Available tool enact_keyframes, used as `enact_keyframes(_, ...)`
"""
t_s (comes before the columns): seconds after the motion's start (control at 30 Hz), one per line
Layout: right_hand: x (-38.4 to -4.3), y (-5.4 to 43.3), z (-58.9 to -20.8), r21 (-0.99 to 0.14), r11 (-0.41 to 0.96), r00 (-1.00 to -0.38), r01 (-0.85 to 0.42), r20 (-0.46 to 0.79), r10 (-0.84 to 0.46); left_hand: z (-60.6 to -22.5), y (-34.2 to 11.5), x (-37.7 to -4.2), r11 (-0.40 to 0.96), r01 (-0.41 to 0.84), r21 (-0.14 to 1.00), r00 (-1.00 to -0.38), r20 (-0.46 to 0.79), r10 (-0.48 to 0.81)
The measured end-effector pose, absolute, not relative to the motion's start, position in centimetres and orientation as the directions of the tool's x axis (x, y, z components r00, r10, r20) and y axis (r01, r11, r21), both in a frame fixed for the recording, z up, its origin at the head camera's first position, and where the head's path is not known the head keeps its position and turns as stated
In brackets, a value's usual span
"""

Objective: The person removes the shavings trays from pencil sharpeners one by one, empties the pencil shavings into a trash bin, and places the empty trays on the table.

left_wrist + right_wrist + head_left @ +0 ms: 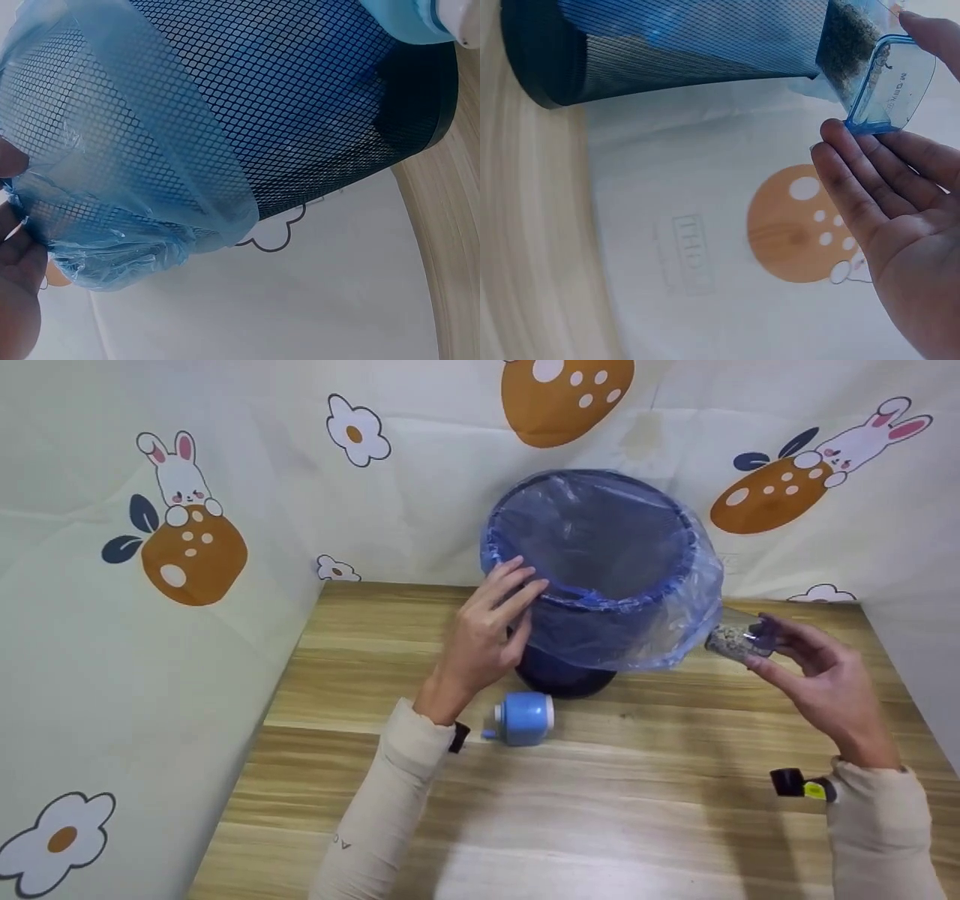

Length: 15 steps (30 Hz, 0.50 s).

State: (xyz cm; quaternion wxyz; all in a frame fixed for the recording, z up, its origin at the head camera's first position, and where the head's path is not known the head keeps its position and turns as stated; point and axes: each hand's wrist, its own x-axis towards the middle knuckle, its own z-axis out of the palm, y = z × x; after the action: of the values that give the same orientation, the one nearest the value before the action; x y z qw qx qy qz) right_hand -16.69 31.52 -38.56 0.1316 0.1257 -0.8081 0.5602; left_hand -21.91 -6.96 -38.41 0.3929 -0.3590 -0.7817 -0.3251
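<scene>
My left hand (486, 628) grips the near left rim of a dark mesh wastebasket (300, 97), fingers over the edge and thumb outside. A thin blue plastic bag (622, 634) lines the wastebasket and folds down over its rim. To the right of it, my right hand (836, 682) pinches a clear bluish pencil sharpener drawer (881, 82) between thumb and fingers. Pencil shavings (849, 45) lie inside this drawer. The blue pencil sharpener (526, 718) rests on the table in front of the wastebasket's base, beneath my left wrist.
A wood-grain table (600, 810) carries the wastebasket near its back edge. Pale cloth walls (420, 517) printed with rabbits, orange fruit and flowers close in the back and both sides. Dark bands with small devices (787, 782) sit at both wrists.
</scene>
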Motion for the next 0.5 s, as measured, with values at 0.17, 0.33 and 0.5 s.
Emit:
enact_keyframes(0.17,-16.9,31.5,-36.9,-0.834,0.43,-0.929,-0.346,0.369,-0.031,-38.4,-7.0,-22.0,0.531,0.816,0.229,-0.429,0.856,0.29)
enact_keyframes(0.33,-16.9,31.4,-35.4,-0.796,0.507,-0.92,-0.33,0.392,0.017,-38.7,-6.9,-22.0,0.522,0.821,0.23,-0.424,0.858,0.289)
enact_keyframes(0.5,-17.1,31.3,-34.4,-0.782,0.541,-0.92,-0.309,0.391,0.039,-38.8,-6.9,-22.0,0.52,0.823,0.231,-0.424,0.858,0.29)
